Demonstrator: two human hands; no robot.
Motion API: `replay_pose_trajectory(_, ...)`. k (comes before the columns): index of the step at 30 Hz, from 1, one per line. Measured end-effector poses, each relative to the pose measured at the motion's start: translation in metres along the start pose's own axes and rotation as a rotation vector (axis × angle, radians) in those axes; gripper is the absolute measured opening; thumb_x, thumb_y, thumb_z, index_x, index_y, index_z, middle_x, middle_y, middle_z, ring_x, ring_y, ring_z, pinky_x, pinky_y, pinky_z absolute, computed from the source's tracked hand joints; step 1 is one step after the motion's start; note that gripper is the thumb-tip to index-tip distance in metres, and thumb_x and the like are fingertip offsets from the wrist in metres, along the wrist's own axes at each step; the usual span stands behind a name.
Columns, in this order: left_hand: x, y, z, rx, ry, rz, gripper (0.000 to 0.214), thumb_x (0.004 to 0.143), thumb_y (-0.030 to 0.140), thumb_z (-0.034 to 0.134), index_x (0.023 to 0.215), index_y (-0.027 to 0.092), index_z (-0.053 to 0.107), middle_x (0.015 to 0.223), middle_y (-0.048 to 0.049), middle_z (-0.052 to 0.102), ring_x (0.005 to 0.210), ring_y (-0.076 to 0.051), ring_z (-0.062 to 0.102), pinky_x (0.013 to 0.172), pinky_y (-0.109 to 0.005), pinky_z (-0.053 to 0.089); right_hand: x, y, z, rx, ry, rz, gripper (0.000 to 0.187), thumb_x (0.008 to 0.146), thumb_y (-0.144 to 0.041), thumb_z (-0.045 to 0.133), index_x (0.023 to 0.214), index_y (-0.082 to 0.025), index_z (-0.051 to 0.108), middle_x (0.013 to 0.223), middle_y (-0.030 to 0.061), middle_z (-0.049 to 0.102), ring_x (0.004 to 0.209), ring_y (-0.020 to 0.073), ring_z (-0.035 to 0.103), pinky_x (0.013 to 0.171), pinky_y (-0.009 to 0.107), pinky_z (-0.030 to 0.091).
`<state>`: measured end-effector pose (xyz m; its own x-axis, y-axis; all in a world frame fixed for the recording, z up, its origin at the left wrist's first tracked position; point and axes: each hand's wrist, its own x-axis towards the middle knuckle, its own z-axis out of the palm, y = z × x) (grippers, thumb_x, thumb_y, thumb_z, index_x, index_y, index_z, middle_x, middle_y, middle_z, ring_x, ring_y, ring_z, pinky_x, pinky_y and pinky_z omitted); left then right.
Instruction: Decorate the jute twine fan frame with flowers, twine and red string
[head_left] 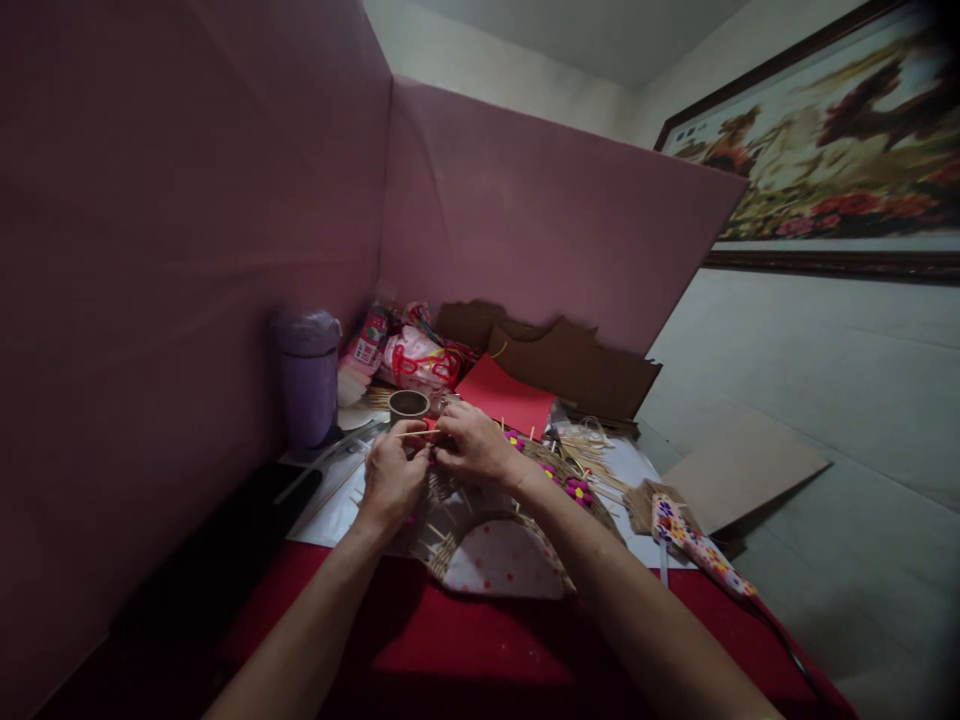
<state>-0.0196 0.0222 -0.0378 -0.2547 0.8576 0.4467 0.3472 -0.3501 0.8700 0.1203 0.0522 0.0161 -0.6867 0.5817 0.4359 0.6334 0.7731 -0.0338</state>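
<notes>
Looks like a thin stick [414, 434] is pinched near-level mid-frame by the right hand [474, 440], left hand [393, 474] curled just below, its grip unclear tbh.

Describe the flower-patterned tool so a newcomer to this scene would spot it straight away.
Start at the red table surface and move to its right side. There the tool lies at a slant, near a plain tan board. Unlike that board, it has a pale, flower-printed body and trails a black cord.
</notes>
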Motion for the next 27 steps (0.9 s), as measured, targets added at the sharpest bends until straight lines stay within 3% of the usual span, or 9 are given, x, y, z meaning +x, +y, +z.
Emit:
replay_pose_trajectory(15,0.001,0.001,0.0,0.025,-0.024,-0.011,0.021,0.069,0.019,0.063,0.09,0.02,0.064,0.08,-0.0037,0.071,0.076,-0.019,0.066,0.069,-0.03,0.048,-0.002,0.001,-0.002,-0.017,0.025,0.042,0.004,0.075,-0.016,0.056,0.076,-0.017,0.06,0.086,0.0076,0.061,0.084,0.0206,0.048,0.077,0.032,0.039)
replay_pose_trajectory(27,-0.001,0.0,0.0,0.022,0.001,-0.027,0.018,0.069,0.02,0.063,0.087,0.02,0.064,0.078,-0.0037,0.071,0.077,-0.02,0.067,0.067,-0.029,0.049,-0.005,0.002,-0.01,0.039,0.015,-0.046,0.006,0.075,-0.017,0.059,0.079,-0.018,0.063,0.089,0.0049,0.06,0.088,0.0193,0.049,0.079,0.032,0.039)
